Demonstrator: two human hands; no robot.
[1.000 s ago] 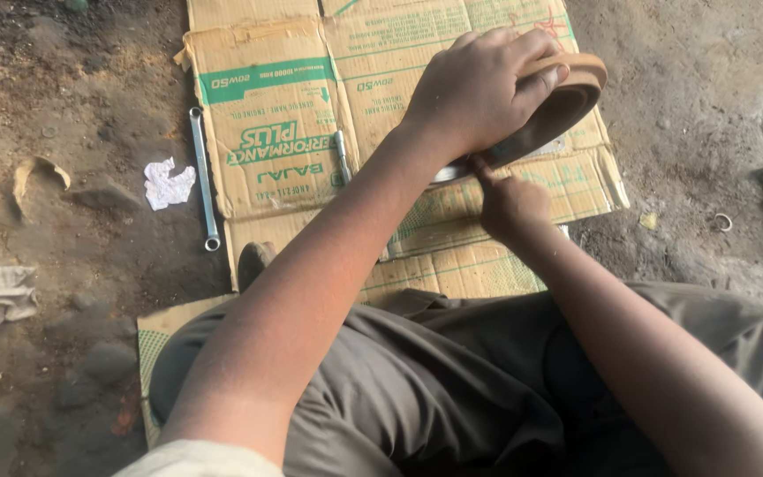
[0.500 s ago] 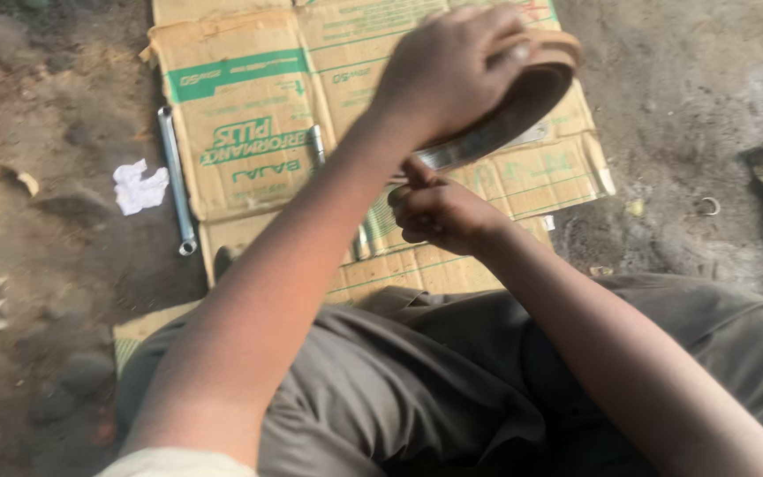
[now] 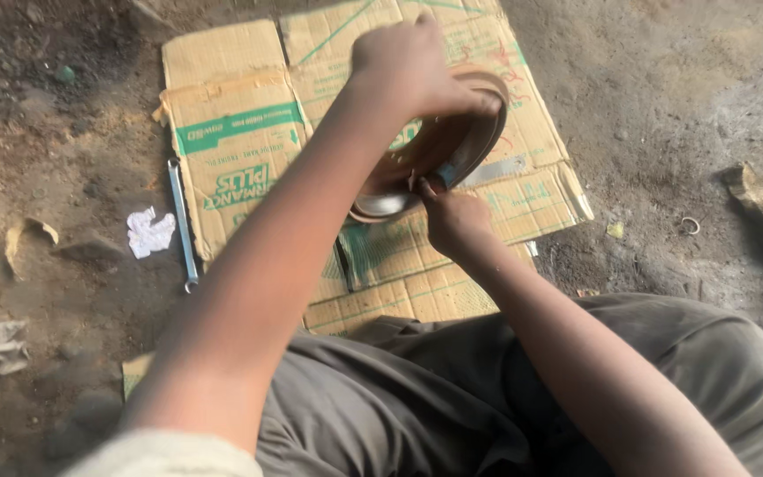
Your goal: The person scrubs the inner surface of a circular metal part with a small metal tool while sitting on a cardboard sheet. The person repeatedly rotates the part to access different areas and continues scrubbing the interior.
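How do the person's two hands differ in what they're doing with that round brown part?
The left hand grips the round brown part over its top rim, arm stretched far forward; the right hand sits lower, under the part, closer to the body. The left hand is spread wide over the rim; the right hand is bunched, fingers pinched at the part's lower inside edge. Both are bare and touch the same part above the flattened cardboard.

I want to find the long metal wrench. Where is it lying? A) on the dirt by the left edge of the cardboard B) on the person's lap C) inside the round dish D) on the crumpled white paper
A: the wrench lies on the dirt along the flattened cardboard's left edge, just right of the crumpled white paper, not on it.
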